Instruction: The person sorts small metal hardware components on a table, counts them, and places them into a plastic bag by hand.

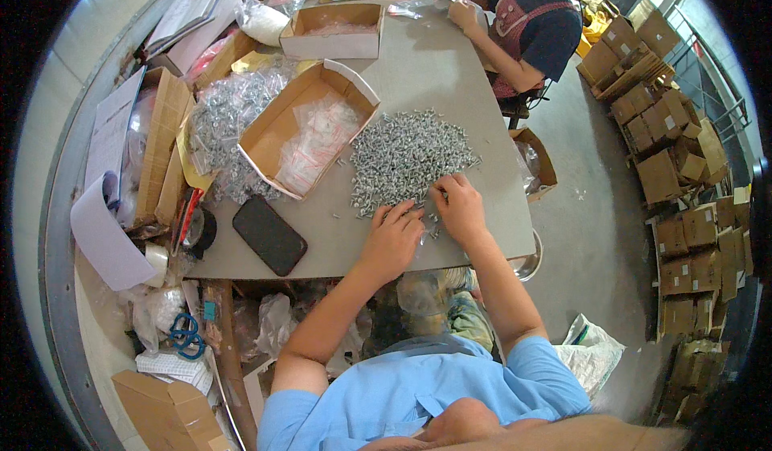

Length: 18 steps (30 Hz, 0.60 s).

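Note:
A wide heap of small silver screws (pixel 414 149) lies on the grey table (pixel 418 57) before me. My left hand (pixel 394 238) rests at the heap's near edge, palm down, with its fingers bent and a little apart. My right hand (pixel 458 208) is at the heap's near right edge. Its fingers curl down toward the screws, and whatever is at the fingertips is hidden. A few loose screws (pixel 434 230) lie between the two hands. Something clear, perhaps plastic, shows beside my left fingers, too faint to make out.
An open cardboard box (pixel 261 133) of clear plastic bags (pixel 318 141) stands left of the heap, near bagged hardware (pixel 229 121) and a black phone (pixel 269 234). Another box (pixel 330 45) stands farther back. A co-worker (pixel 527 32) sits at the far right side. Stacked cartons (pixel 687 234) line the right.

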### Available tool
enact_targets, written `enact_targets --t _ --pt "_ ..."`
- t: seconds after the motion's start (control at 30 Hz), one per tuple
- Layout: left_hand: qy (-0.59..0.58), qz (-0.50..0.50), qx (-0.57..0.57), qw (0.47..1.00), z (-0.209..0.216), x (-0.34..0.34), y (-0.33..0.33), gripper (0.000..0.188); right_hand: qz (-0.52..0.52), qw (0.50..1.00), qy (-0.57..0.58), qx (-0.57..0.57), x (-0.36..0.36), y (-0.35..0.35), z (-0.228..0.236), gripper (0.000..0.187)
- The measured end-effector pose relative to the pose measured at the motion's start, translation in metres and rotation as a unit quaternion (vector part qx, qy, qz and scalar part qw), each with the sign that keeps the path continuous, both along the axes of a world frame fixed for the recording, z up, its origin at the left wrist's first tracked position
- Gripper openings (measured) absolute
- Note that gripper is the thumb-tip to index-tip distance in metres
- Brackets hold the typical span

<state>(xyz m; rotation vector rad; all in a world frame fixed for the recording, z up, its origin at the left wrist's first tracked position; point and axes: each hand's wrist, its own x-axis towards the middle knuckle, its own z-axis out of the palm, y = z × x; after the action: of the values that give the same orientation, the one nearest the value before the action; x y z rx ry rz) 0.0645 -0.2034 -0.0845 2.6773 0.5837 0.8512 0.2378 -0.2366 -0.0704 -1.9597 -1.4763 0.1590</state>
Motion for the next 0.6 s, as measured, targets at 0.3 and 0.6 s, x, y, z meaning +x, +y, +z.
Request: enact_targets --t 0.3,0.6 --pt "0.004 0.026 -0.028 0.999 0.004 -0.002 -0.004 0.012 0.075 0.997 -0.015 0.0 0.009 -0.009 -0.001 0.012" --pt "0.007 0.046 -0.037 0.998 0.002 -0.001 -0.003 0.009 0.093 0.994 -0.048 -0.023 0.003 0.002 -0.002 0.013"
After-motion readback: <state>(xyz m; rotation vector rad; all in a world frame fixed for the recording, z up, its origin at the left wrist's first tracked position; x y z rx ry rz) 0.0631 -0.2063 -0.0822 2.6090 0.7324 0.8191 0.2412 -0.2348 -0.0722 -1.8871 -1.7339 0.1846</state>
